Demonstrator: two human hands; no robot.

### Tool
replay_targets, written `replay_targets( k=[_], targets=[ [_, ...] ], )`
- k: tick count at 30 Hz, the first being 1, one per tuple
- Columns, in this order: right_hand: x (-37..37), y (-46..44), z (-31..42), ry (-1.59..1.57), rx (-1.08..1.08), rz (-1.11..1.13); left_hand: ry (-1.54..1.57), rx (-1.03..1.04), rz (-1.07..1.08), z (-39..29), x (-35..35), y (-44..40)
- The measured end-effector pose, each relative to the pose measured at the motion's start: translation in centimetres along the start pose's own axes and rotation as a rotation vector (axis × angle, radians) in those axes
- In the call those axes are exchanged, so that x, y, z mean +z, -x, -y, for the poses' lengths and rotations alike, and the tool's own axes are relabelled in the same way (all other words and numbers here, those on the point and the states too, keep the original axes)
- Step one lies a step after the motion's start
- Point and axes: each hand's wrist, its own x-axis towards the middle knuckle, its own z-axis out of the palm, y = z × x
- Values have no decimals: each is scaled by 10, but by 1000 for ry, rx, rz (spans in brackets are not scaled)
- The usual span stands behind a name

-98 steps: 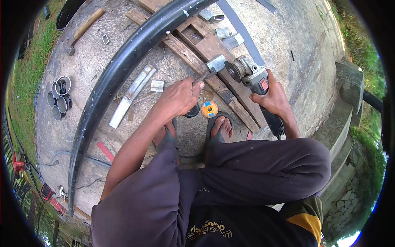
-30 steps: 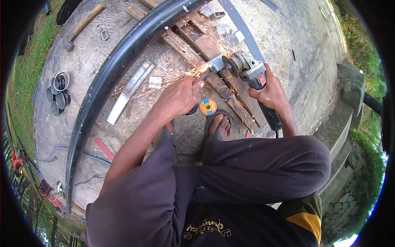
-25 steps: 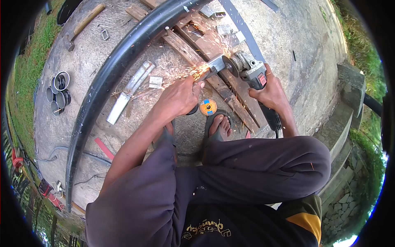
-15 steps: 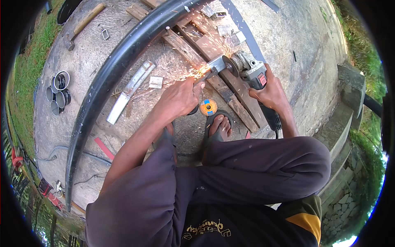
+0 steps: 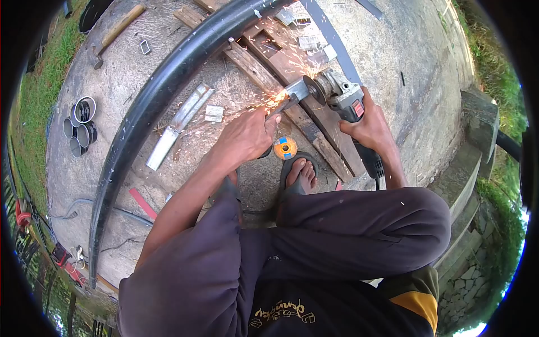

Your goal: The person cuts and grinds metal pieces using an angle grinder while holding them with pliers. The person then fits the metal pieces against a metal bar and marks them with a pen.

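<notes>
My right hand (image 5: 368,128) is wrapped round a grey angle grinder (image 5: 343,96) with a red switch. Its dark disc (image 5: 314,90) meets the end of a short silvery metal piece (image 5: 296,90), and sparks fly from there. The fingers of my left hand (image 5: 247,137) are closed on the near end of that metal piece; a dark part beside the fingertips is too small to make out. Sparks also stream over the left knuckles. Under the metal piece lie wooden planks (image 5: 325,132). An orange and blue disc (image 5: 285,147) lies by my foot.
A long curved black pole (image 5: 151,95) arches across the left. Silvery tube lengths (image 5: 179,124), a small metal plate (image 5: 214,113), a hammer (image 5: 115,33) and several black cylinders (image 5: 84,121) lie on the concrete. Stone steps (image 5: 471,140) rise at the right.
Both hands stay almost where they were, with the disc still against the metal piece. The spark spray shifts, and the whole view moves slightly.
</notes>
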Motion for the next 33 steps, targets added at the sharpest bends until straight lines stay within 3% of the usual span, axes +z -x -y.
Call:
replay_targets(
  k=[22,33],
  targets=[
    [-1,-5,8,21,1,11,21,-28,65,-6,-7,2],
    [-7,-2,15,-118,-38,-55,-31,103,-142,11,15,2]
  ],
)
